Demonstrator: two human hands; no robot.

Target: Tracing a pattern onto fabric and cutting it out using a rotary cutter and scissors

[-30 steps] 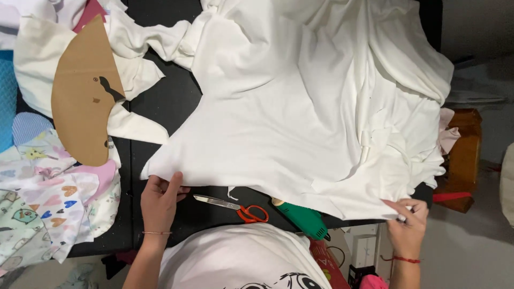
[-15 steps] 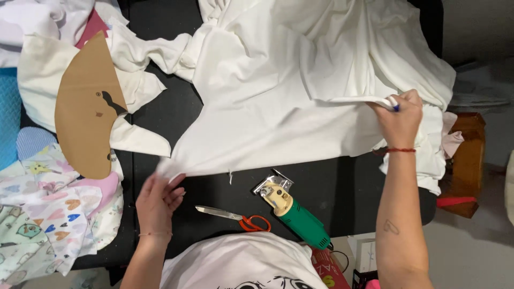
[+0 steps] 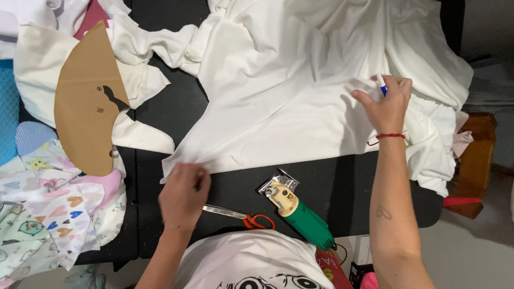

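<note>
Both hands shifted: left hand [image 3: 183, 194] pinches white fabric [image 3: 300, 101] corner; right hand [image 3: 386, 104] grips, apparently, one pen [image 3: 380, 84].

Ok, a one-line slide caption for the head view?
Left hand pinches white fabric edge; right hand presses it, holding a marker.

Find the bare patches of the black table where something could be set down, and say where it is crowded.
Bare black table shows between the brown paper pattern and the white fabric. Another strip lies right of the green electric cutter, below the fabric's edge. It is crowded around the left hand, by the scissors, and on the printed fabrics.
</note>
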